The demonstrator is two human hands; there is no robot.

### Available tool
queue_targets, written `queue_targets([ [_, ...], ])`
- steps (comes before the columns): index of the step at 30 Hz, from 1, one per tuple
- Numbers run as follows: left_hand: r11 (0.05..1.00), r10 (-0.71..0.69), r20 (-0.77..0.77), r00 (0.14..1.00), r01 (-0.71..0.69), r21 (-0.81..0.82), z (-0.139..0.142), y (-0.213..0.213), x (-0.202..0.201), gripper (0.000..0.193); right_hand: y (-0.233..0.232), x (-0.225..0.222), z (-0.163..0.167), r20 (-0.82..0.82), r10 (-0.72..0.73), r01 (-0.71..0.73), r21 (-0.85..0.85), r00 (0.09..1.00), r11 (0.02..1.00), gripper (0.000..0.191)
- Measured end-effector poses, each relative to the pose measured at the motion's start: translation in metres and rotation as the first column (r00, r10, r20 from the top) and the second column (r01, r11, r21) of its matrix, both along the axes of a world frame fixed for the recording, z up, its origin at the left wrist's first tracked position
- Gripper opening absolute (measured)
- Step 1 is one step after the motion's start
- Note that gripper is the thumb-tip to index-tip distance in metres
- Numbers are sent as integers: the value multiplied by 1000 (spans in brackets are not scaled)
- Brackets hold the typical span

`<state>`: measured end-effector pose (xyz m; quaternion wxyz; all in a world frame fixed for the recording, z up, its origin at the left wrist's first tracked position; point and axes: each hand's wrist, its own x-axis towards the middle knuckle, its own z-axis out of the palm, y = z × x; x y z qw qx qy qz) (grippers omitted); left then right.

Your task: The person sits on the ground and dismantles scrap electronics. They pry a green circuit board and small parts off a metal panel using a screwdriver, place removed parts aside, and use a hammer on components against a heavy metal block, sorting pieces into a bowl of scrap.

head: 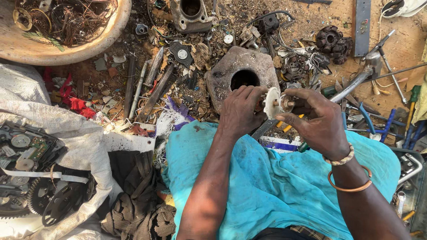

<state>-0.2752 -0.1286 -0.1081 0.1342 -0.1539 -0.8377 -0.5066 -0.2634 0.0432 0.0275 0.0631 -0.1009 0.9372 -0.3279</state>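
While gripped from both sides, one small white toothed disc (271, 103) on a short metal shaft, above the turquoise cloth (267, 178) on the lap. Left hand (240, 111) closed on the disc's left side, right hand (318, 120) pinching the shaft end with narrow fingers. Two bracelets (349, 173) on the right wrist. Just beyond, one rusty housing (242, 75) with one round hole. Far left, one bowl (66, 49) of wires; near left, one white sack (66, 142) with black gears.

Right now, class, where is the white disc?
In the head view the white disc sits right of centre, pinched between the left hand and right hand, just below the holed stone.
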Motion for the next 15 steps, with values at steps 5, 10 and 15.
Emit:
queue_targets([
  [5,997,-7,9,1000,6,76,-2,1,-1,59,-2,5,-11,74,-112,123,-159,991,980,58],
  [10,976,-124,107,987,102,191,-3,3,-3,58,-6,15,-14,-29,-40,33,-211,999,977,56],
  [15,960,-178,124,976,145,239,-2,6,-3,59,-8,22,-19,-86,-73,48,-258,994,965,54],
])
